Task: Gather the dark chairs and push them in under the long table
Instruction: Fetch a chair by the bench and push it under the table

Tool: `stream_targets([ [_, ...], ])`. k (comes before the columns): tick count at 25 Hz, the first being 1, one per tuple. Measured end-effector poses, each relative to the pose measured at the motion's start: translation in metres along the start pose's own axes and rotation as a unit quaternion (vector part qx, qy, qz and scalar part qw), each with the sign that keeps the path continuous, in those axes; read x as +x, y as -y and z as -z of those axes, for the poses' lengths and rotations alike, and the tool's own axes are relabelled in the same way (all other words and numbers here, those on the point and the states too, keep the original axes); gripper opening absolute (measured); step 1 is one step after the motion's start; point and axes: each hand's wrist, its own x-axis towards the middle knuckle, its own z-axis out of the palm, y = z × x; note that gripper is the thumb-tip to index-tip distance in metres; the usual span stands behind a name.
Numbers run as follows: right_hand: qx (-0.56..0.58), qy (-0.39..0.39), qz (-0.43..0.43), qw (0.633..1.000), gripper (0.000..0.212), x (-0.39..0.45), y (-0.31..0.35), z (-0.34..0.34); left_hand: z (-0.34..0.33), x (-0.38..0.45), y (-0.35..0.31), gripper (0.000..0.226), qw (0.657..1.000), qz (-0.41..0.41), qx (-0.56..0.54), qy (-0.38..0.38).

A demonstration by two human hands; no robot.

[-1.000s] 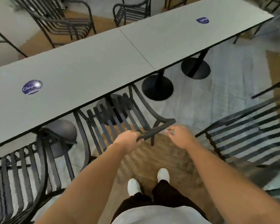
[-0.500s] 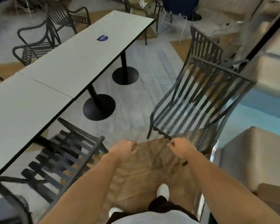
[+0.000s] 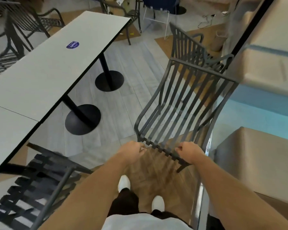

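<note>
Chair number two is dead ahead, a dark slatted metal one standing out on the floor, well apart from the counter that runs off to the left of the hands. From the head camera its near edge sits right between the hands, with the backrest rising away from them toward a beige covered block on the right.

Right hand has its fingers curled and is touching the near edge bar of that chair; looks like it grips the bar, though the fingers partly hide the contact. Left hand is clenched too, thumb against the fingers, just beside the chair's near left corner, and I can't see anything held in it.

Below and left of the left hand there's another dark chair, a bit blurred, with its front tucked under the counter edge. The counter is a long pale grey top on black pedestal bases, with a blue round sticker on it. More dark chairs sit on the far side of the counter, and another one stands just behind the chair ahead. White shoes show on the wood floor under the hands.
</note>
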Motion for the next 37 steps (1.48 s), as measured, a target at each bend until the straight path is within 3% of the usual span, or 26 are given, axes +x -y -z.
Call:
stream_targets([
  [6, 0.017, -0.005, -0.017, 1.0, 0.027, 0.068, 0.038, 0.034, 0.052, 0.083, 0.034, 0.033, 0.999, -0.045, 0.024, 0.015],
  [11, 0.074, -0.038, -0.085, 0.993, 0.029, 0.123, 0.08, 0.066, 0.112, 0.162, 0.08, 0.033, 0.991, -0.1, 0.071, 0.055],
  [16, 0.106, -0.033, -0.101, 0.989, 0.034, 0.165, 0.106, 0.094, 0.164, 0.217, 0.094, 0.036, 0.985, -0.14, 0.084, 0.046],
  [29, 0.127, -0.033, -0.1, 0.986, 0.033, 0.301, 0.123, 0.169, 0.246, 0.346, 0.111, 0.042, 0.989, -0.117, 0.073, 0.044],
  [37, 0.204, -0.046, -0.219, 0.953, 0.035, 0.407, 0.166, 0.2, 0.322, 0.498, 0.146, 0.04, 0.964, -0.218, 0.122, 0.095],
])
